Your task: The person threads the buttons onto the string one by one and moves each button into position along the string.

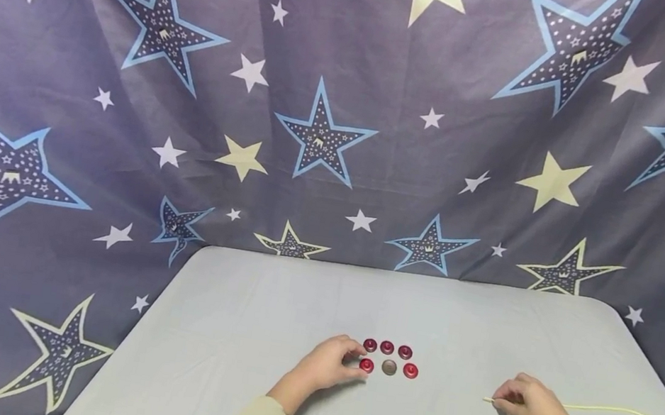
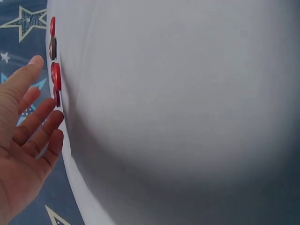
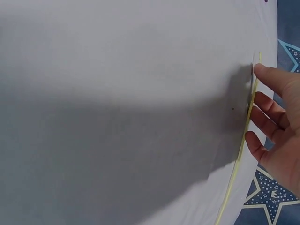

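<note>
Several round buttons lie in two short rows on the table. Three dark red buttons (image 1: 387,347) form the far row; in the near row a brown button (image 1: 389,367) sits between a left red button (image 1: 366,365) and a right red button (image 1: 410,370). My left hand (image 1: 327,364) is at the left end of the rows, thumb and fingers spread apart about the left red button, gripping nothing. Off to the right, my right hand (image 1: 534,410) pinches a thin yellow cord (image 1: 615,410) close to its tip, which pokes out past the fingertips.
A pale cloth covers the table (image 1: 265,312), whose far corners are rounded. Behind it hangs a grey-blue curtain (image 1: 382,50) printed with stars. The cord's loose length trails rightward over the tabletop, toward the right edge.
</note>
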Tool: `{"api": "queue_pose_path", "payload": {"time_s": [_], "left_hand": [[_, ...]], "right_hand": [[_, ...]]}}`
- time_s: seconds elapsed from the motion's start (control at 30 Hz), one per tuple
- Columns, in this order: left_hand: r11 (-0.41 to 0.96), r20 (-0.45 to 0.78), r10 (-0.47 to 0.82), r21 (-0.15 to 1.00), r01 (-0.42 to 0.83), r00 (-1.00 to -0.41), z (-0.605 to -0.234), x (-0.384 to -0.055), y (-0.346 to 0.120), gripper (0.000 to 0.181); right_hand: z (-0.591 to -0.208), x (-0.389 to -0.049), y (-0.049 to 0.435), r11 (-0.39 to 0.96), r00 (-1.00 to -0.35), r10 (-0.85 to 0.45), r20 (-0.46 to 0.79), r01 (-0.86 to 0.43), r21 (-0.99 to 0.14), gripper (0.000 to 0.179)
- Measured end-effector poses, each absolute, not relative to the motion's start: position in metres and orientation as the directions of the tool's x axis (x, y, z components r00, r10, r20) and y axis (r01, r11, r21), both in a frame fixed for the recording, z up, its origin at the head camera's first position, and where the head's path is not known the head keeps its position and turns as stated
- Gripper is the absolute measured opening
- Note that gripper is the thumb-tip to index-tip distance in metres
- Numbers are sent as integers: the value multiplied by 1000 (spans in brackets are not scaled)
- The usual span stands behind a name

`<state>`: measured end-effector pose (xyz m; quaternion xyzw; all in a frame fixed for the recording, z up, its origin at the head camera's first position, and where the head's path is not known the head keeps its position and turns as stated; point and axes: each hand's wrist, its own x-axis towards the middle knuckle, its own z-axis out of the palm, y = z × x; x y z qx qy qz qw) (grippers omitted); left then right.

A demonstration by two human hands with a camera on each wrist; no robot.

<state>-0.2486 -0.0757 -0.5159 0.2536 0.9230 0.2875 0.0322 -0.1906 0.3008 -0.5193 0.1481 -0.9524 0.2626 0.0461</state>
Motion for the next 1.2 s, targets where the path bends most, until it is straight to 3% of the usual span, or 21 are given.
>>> {"api": "queue_pose_path", "payload": {"time_s": [0.27,0.7,1.2], "left_hand": [[741,101,494,470,479,-863,-518,-251,-68,37],[780,109,496,379,498,-861,-519,-252,-61,35],[798,84,497,347,493,-864,-514,-251,-59,31]], "right_hand": [[-513,-193,293,747,-957,-243,157,-288,-600,6],[-501,-200,281,598,-926,-347,148,-340,-726,8],[-500,-200,271,558,-910,-366,196,-383,-736,4]]}}
